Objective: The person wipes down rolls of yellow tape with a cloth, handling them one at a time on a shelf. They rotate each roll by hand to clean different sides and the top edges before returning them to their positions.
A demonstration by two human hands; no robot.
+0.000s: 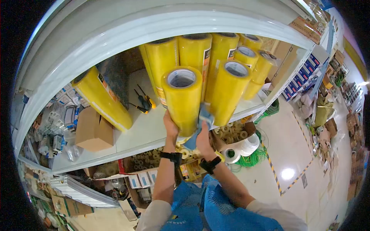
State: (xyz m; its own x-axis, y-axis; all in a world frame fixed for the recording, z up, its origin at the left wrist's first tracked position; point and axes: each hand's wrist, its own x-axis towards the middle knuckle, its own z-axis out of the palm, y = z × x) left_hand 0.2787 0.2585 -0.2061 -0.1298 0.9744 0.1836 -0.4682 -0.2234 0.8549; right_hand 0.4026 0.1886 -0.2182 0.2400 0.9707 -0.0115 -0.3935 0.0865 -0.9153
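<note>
A tall yellow stack of packing tape rolls [182, 98] stands nearly upright at the front edge of the shelf, its hollow core facing up. My left hand [170, 125] grips its lower left side, the fingers partly hidden behind it. On the other side, my right hand [203, 141] is closed on a blue-grey cloth [206, 116], held against the stack and slightly blurred. Close by on the right, another yellow tape stack [230, 92] leans a little. Both wrists wear black bands.
Several more yellow tape stacks [194, 50] stand behind. To the left are a leaning yellow roll [102, 100], screwdrivers [143, 102] and a cardboard box [94, 129]. Below the white shelf [135, 144] sit boxes of small rolls [233, 133] and green cord [252, 158].
</note>
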